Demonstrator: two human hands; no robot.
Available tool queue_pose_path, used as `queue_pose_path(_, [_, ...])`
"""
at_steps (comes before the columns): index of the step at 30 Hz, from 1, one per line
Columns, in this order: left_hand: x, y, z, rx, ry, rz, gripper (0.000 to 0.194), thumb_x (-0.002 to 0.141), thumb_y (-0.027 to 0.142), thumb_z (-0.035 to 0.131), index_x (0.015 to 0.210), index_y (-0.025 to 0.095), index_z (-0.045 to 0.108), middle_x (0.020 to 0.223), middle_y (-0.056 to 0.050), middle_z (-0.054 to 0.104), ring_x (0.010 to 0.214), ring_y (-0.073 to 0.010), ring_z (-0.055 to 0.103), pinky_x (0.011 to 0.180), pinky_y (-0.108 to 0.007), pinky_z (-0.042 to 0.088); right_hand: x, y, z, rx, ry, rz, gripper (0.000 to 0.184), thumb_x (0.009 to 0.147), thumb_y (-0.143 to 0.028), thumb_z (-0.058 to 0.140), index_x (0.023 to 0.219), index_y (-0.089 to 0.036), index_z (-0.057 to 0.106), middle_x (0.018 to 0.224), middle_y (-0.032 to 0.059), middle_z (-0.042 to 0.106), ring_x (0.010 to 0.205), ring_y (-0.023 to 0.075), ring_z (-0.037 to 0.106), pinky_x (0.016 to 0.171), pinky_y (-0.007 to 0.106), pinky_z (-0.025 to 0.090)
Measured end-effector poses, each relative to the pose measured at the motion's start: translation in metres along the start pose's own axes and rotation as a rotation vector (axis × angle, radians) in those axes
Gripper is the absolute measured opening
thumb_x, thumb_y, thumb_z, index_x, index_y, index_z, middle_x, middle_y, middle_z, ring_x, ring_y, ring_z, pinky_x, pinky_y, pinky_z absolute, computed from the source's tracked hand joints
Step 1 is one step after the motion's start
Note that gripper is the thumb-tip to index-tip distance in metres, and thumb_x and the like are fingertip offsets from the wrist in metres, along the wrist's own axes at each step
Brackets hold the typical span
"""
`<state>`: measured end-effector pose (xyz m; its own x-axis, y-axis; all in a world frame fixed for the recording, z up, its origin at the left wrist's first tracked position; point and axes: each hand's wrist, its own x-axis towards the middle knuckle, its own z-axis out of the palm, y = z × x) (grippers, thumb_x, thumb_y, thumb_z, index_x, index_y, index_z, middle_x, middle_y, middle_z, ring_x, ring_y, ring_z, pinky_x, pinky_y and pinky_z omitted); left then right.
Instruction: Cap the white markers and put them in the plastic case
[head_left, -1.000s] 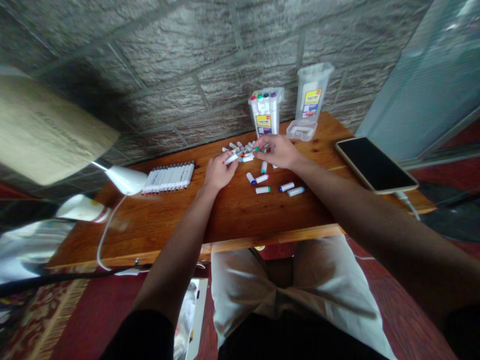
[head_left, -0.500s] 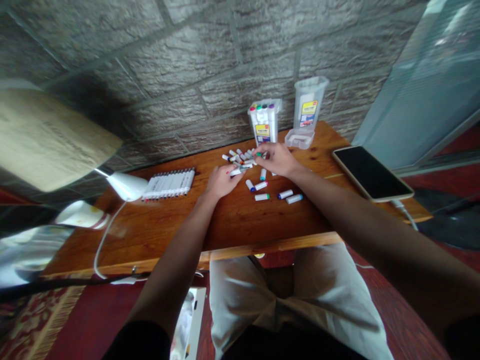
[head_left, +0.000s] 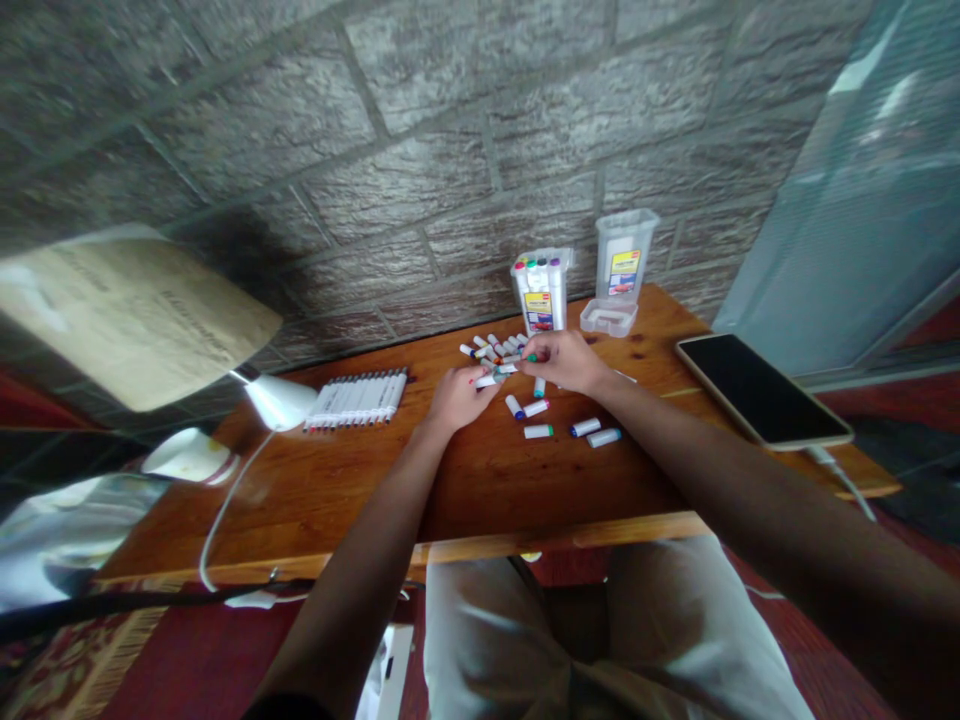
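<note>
My left hand [head_left: 459, 397] rests on the wooden table [head_left: 480, 480] with its fingers closed round a white marker with a red end [head_left: 486, 380]. My right hand [head_left: 564, 360] is just to its right, pinching a green-capped marker [head_left: 528, 357]. Both hands meet at a loose pile of white markers [head_left: 495, 348]. Several short markers or caps [head_left: 559, 425] lie scattered in front of my right hand.
A neat row of markers [head_left: 356, 398] lies at the left. A clear case of upright markers [head_left: 540, 290] and another clear case [head_left: 624, 258] with its lid [head_left: 607, 317] stand by the stone wall. A phone [head_left: 761, 390] lies at the right, a white lamp [head_left: 277, 400] at the left.
The camera has tilted up, so the table sits lower in view. Both hands stay at the marker pile with the same grips.
</note>
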<state>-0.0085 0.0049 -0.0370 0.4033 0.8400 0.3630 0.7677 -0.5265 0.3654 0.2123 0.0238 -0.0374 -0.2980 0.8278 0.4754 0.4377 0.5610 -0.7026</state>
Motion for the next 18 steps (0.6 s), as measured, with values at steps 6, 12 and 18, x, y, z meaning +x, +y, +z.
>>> queue_pose_path(6, [-0.0001, 0.0009, -0.0012, 0.044, -0.014, -0.045, 0.021, 0.091, 0.032, 0.061, 0.081, 0.019, 0.074, 0.086, -0.008, 0.078, 0.079, -0.0213, 0.071, 0.071, -0.027, 0.048, -0.0008, 0.0006, 0.0008, 0.012, 0.000, -0.022, 0.018, 0.077, -0.032, 0.068, 0.075, -0.015, 0.073, 0.060, -0.0012, 0.058, 0.055, 0.0105, 0.048, 0.054, 0.025, 0.035])
queue_pose_path(12, [-0.0001, -0.0012, 0.0005, 0.022, 0.008, -0.025, 0.017, 0.091, 0.031, 0.063, 0.085, 0.019, 0.074, 0.088, -0.006, 0.078, 0.078, -0.0191, 0.071, 0.070, -0.025, 0.047, -0.0010, 0.0005, 0.0014, -0.022, -0.006, -0.057, 0.023, 0.082, -0.036, 0.066, 0.076, -0.015, 0.074, 0.061, 0.0001, 0.061, 0.056, 0.0115, 0.050, 0.055, 0.025, 0.036])
queue_pose_path(18, [-0.0004, 0.0018, -0.0016, 0.013, -0.001, -0.035, 0.018, 0.091, 0.031, 0.062, 0.084, 0.020, 0.074, 0.089, -0.006, 0.079, 0.079, -0.0202, 0.072, 0.071, -0.026, 0.048, -0.0022, -0.0029, -0.0008, -0.009, -0.009, -0.052, 0.035, 0.088, -0.045, 0.061, 0.075, -0.015, 0.073, 0.064, 0.0017, 0.065, 0.058, 0.0126, 0.053, 0.056, 0.025, 0.037])
